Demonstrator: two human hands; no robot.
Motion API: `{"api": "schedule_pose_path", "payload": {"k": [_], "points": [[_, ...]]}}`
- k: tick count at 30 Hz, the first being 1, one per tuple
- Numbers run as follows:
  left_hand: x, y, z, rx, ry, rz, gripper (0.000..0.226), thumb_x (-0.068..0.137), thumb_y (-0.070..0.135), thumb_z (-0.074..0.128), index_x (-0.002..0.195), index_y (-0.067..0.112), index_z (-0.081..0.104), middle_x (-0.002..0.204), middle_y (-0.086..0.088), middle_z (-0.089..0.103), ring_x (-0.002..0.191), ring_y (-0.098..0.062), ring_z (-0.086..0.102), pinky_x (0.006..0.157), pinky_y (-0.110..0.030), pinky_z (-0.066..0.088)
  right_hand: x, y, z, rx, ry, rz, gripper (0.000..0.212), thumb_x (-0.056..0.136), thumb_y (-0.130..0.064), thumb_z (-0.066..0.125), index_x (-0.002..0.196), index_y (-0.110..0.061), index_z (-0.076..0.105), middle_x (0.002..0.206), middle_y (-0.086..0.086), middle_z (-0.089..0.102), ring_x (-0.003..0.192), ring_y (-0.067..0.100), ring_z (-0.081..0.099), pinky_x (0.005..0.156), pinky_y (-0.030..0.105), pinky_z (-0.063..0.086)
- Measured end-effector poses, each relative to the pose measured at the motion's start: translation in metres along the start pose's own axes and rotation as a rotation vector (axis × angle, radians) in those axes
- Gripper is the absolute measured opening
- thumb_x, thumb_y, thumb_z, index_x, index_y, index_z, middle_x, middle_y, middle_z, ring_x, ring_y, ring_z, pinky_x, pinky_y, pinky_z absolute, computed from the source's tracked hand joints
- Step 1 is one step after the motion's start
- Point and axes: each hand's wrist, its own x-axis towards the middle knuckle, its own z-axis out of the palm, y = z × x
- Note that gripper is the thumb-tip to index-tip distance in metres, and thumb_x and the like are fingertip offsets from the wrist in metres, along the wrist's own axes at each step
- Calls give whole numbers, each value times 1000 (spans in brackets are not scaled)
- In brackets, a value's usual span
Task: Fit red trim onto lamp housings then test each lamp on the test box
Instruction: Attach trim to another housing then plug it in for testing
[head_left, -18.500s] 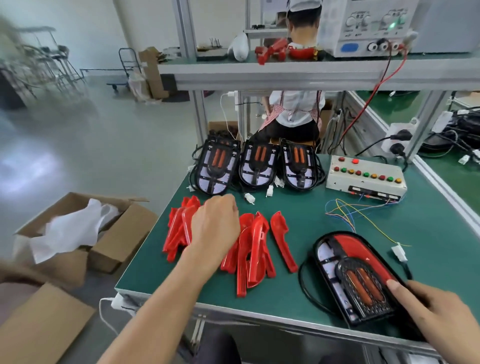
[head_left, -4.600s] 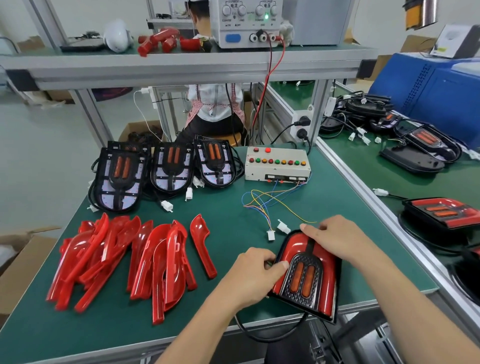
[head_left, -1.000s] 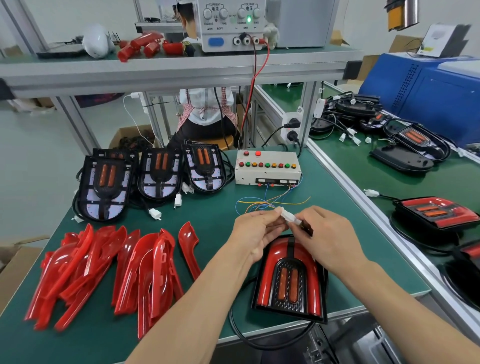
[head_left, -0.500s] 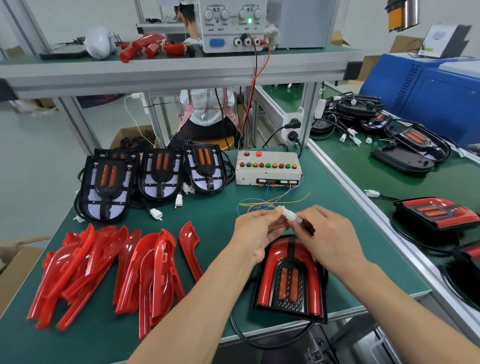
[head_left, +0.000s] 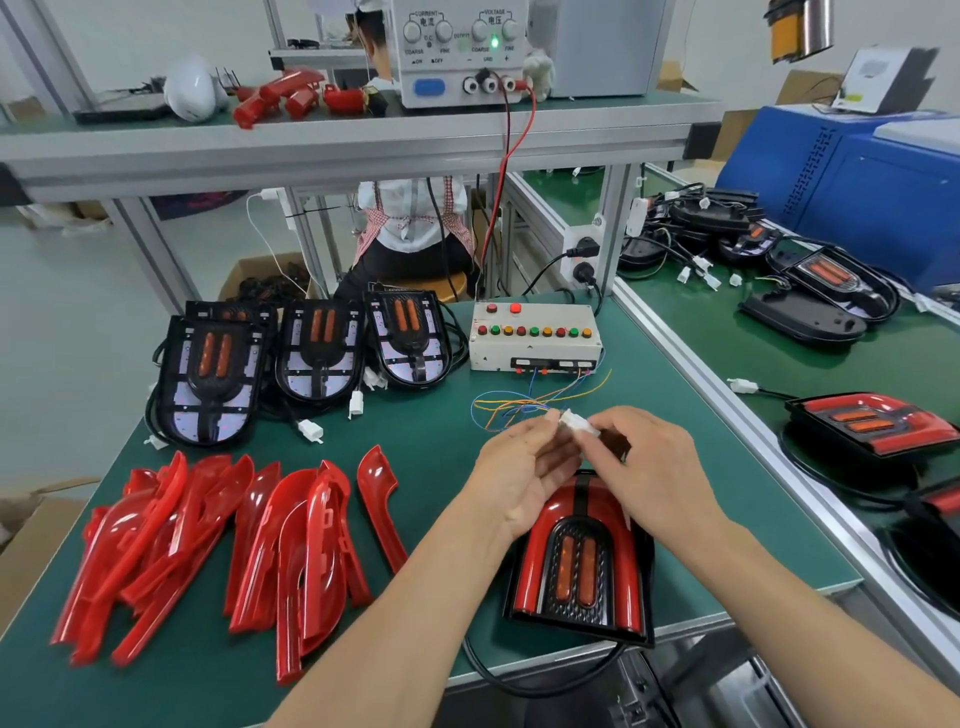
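A lamp housing with red trim fitted (head_left: 576, 556) lies at the table's front edge, its black cable looping below. Just above it my left hand (head_left: 519, 473) and my right hand (head_left: 649, 467) meet, each pinching a white connector (head_left: 576, 423). The two plugs touch between my fingertips. Coloured wires (head_left: 524, 402) run from my left hand's plug back to the white test box (head_left: 535, 338) with its row of buttons. Several loose red trim pieces (head_left: 218, 540) are piled at the left. Three untrimmed black housings (head_left: 311, 358) lean in a row behind them.
A power supply (head_left: 462, 47) with a green light sits on the upper shelf, red lead hanging down. A person sits behind the bench. Finished lamps (head_left: 872, 426) lie on the right-hand table beyond an aluminium rail (head_left: 727, 415). Cardboard boxes stand on the floor at left.
Both hands have stayed above the trimmed lamp, holding the connectors together; they shifted only slightly. The lamp has not moved.
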Motion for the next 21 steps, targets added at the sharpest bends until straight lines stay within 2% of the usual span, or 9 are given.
{"api": "schedule_pose_path", "payload": {"k": [3, 8, 13, 17, 21], "points": [[1, -5, 4, -119, -38, -7, 16, 105, 13, 54, 98, 11, 68, 92, -11, 70, 83, -21, 71, 81, -33, 61, 1, -3, -1, 23, -3, 47, 12, 92, -34, 72, 88, -23, 71, 82, -12, 69, 77, 7, 58, 72, 24, 45], [1, -9, 8, -204, -70, -2, 19, 107, 12, 48, 105, 8, 67, 89, -13, 76, 79, -20, 75, 73, -30, 63, 2, -6, -3, 65, -15, 96, 11, 92, -35, 71, 88, -25, 71, 80, -13, 69, 76, 6, 60, 71, 21, 45], [-4, -12, 7, -241, -119, -7, 13, 104, 17, 54, 106, 11, 66, 100, -15, 71, 91, -26, 71, 80, -35, 62, 1, -8, 3, 59, -20, 101, 12, 95, -34, 69, 91, -23, 71, 83, -12, 69, 77, 10, 62, 74, 30, 50], [-6, -13, 3, -248, -140, 0, 13, 105, 19, 53, 105, 12, 64, 97, -13, 72, 87, -24, 73, 78, -34, 61, 1, -11, 6, 29, -20, 69, 12, 95, -31, 69, 91, -20, 70, 83, -12, 67, 81, 6, 55, 69, 16, 37], [-7, -10, 3, -237, -175, 12, 12, 106, 19, 51, 102, 13, 62, 94, -12, 70, 83, -24, 74, 73, -33, 62, 3, -12, 6, 17, -16, 57, 11, 95, -29, 69, 90, -19, 69, 83, -10, 68, 82, 8, 55, 69, 10, 36]]}}
